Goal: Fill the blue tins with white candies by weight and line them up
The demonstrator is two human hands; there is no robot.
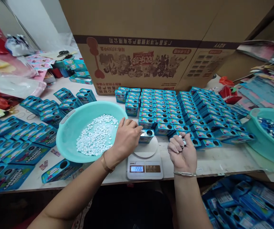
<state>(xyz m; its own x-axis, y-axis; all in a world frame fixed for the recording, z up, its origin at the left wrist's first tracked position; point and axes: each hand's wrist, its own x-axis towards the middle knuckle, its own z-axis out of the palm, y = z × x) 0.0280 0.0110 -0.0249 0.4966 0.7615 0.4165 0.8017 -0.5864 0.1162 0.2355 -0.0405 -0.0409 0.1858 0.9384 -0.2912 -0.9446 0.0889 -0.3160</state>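
Observation:
My left hand [127, 136] is closed, its fingertips at the left end of a small blue candy box [146, 136] with a round hole in its top. That box is at the back of the white plate of a small digital scale [145, 168], whose lit display reads about 155.6. My right hand [183, 149], palm up and fingers curled, holds several small white candies [182, 140] just right of the scale. Left of my left hand is a turquoise basin [64, 140] with loose white candies [94, 136] in it.
Rows of blue boxes [160, 111] stand behind the scale, and more boxes [10, 152] fill the left side. A large carton [139, 28] rises at the back. On the right is another turquoise basin [258, 140]; below the edge lies a heap of boxes [246, 203].

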